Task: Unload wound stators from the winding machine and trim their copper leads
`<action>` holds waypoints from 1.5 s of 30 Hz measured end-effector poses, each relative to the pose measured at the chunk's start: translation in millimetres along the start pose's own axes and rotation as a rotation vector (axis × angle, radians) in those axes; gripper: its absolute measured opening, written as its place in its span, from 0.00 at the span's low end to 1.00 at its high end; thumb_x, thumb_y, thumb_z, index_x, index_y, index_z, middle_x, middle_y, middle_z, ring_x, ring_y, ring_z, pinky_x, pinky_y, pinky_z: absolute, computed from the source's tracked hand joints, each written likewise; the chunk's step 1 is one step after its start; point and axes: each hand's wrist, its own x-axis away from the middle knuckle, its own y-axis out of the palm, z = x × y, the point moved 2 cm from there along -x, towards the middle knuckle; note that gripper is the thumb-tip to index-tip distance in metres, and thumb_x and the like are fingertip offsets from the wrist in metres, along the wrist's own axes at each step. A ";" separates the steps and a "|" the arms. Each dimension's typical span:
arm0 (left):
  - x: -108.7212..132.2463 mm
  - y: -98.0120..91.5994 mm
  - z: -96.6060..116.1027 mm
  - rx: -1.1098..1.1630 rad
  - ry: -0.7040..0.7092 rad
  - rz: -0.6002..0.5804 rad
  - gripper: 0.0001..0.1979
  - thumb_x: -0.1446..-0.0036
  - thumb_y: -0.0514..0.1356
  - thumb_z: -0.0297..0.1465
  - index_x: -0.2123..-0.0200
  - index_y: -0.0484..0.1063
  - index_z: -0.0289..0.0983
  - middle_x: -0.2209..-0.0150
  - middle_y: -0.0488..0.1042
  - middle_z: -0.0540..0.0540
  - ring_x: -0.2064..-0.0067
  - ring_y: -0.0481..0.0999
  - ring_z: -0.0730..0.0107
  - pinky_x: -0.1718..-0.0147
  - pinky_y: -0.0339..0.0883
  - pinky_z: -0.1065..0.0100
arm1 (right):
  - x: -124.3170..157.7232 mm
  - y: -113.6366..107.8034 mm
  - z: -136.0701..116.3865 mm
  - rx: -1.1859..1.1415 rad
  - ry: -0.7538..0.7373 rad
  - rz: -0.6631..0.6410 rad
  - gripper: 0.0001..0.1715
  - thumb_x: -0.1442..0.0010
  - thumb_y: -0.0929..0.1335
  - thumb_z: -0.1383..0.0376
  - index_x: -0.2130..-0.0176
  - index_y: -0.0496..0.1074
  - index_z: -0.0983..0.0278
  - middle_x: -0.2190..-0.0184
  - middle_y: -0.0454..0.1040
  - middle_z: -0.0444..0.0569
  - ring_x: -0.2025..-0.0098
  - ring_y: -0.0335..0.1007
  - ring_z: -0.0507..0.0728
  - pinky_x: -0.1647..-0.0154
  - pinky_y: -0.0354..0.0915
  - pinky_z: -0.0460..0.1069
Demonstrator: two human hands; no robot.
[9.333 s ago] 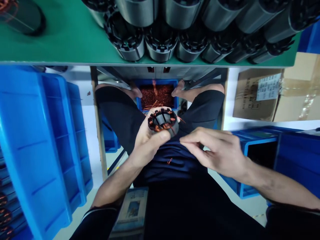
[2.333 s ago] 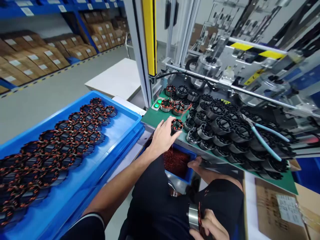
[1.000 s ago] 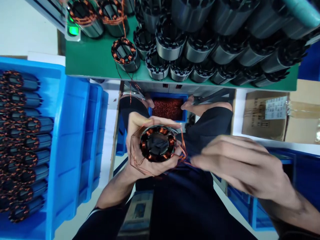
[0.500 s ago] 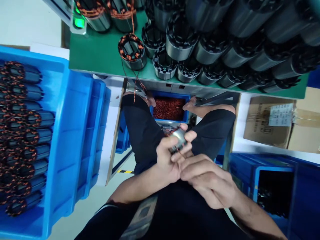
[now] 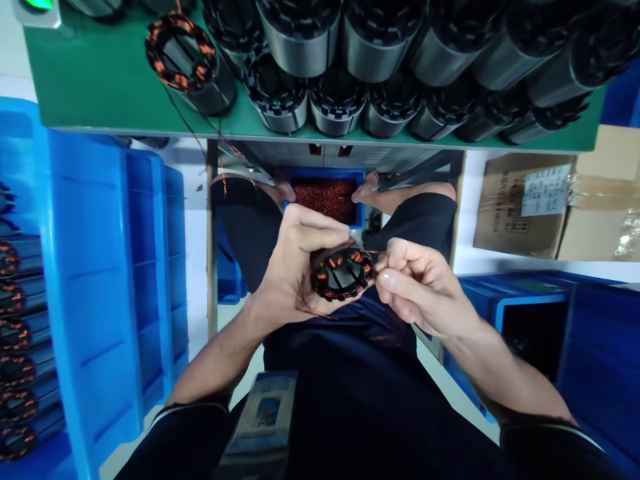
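My left hand is wrapped round a motor stator above my lap. The stator's open end faces up toward me, showing a ring of copper windings and a hollow, slotted core. Loose thin wires trail from its left side by my palm. At its right rim, my right hand pinches copper wire between thumb and fingers. The far end of the stator is hidden.
Stators without visible copper stand in rows on the green bench, beside a wound one with dangling wires. Blue crates are stacked at left. A bin of copper scraps lies between my feet; a cardboard box is at right.
The stator has been turned so its wound end faces me, and my left hand has shifted its hold. My right hand has moved up to the rim. The camera view has shifted.
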 end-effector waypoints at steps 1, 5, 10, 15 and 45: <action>2.9 2.8 -0.2 0.017 0.019 -0.055 0.40 0.66 0.89 0.50 0.52 0.84 0.40 0.48 0.84 0.42 0.42 0.83 0.48 0.36 0.81 0.47 | 1.5 -3.5 2.0 -0.006 0.023 -0.025 0.15 0.34 0.83 0.62 0.63 0.76 0.62 0.73 0.82 0.40 0.85 0.62 0.44 0.85 0.60 0.39; 20.8 22.0 -7.6 0.471 -0.178 -0.242 0.33 0.37 0.76 0.54 0.37 0.79 0.43 0.47 0.84 0.40 0.47 0.87 0.52 0.49 0.84 0.54 | 13.7 -11.8 10.7 0.019 0.060 -0.075 0.11 0.32 0.82 0.65 0.60 0.78 0.61 0.72 0.84 0.41 0.85 0.67 0.46 0.86 0.58 0.39; 37.0 48.2 -19.4 0.924 -0.363 -0.280 0.32 0.45 0.82 0.46 0.42 0.77 0.44 0.54 0.81 0.44 0.64 0.79 0.68 0.62 0.78 0.64 | 18.6 -3.0 2.9 0.292 -0.216 -0.063 0.09 0.34 0.81 0.72 0.59 0.83 0.59 0.64 0.86 0.44 0.71 0.79 0.49 0.71 0.73 0.44; 34.5 42.1 -24.8 0.792 -0.286 -0.198 0.29 0.44 0.80 0.47 0.45 0.79 0.42 0.59 0.80 0.47 0.58 0.81 0.61 0.52 0.79 0.59 | 20.8 3.9 -16.5 0.459 -0.330 -0.050 0.14 0.36 0.81 0.75 0.55 0.86 0.57 0.61 0.85 0.44 0.61 0.81 0.51 0.59 0.76 0.46; 39.8 25.0 -5.4 0.001 0.258 -0.317 0.48 0.52 0.85 0.40 0.30 0.70 0.51 0.53 0.87 0.49 0.60 0.91 0.60 0.59 0.87 0.62 | -8.1 -6.7 -56.5 0.413 0.018 -0.258 0.08 0.37 0.84 0.68 0.60 0.86 0.61 0.68 0.86 0.41 0.72 0.79 0.48 0.71 0.73 0.41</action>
